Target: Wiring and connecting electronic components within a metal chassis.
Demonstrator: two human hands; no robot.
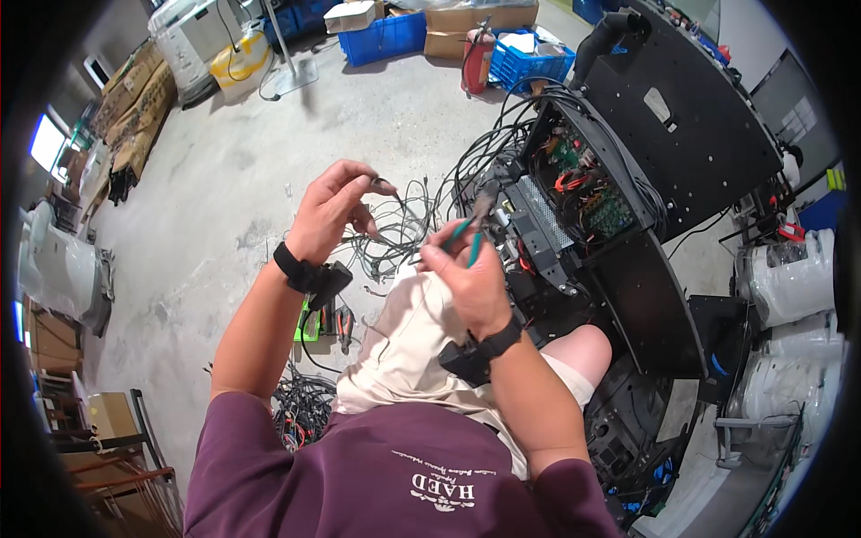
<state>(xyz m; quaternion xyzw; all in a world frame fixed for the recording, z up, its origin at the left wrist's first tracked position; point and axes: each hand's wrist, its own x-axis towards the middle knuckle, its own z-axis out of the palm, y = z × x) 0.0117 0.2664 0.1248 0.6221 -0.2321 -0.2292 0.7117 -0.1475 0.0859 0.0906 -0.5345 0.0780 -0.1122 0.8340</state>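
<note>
My left hand [336, 204] is raised over the floor, its thumb and fingers pinched on a thin black cable [382, 183]. To its right, my right hand [475, 280] holds a pair of green-handled pliers [475, 235], their dark jaws pointing up and away from me. Several loose black cables [395, 235] lie tangled on the floor behind and between the hands. Beyond the pliers stands an opened black machine [619, 148], with green circuit boards [610, 215] and red wires showing inside.
Left of my lap, another pair of pliers [344, 328] lies by a bright green box [308, 325]. A heap of dark cables [305, 408] rests nearer. Farther off are a red fire extinguisher [478, 61], blue crates [529, 65] and flattened cardboard [139, 117]. Plastic-wrapped units [789, 278] stand at right.
</note>
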